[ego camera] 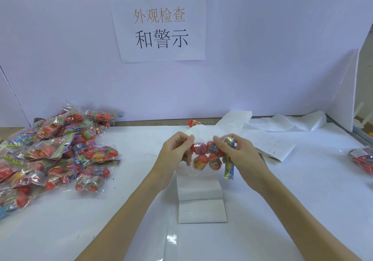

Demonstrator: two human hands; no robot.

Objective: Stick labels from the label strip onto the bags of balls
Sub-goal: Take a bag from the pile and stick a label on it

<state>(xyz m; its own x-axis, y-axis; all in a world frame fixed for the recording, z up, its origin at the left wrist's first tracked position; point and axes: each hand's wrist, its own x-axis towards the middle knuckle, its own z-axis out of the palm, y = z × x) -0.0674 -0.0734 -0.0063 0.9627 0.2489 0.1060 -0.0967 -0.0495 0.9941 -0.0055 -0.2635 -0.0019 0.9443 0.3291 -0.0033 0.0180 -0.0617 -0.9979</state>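
Two hands hold a bag of balls above the table.
The bag of balls (207, 158) sits mid-picture; the left hand (177, 149) pinches the label strip (201, 196) at nine o'clock, the right hand (234, 151) pinches the bag at three. More bags (52, 151) lie at nine o'clock.

paper sign (160, 23) w/ chinese text on wall, white table (282, 200)
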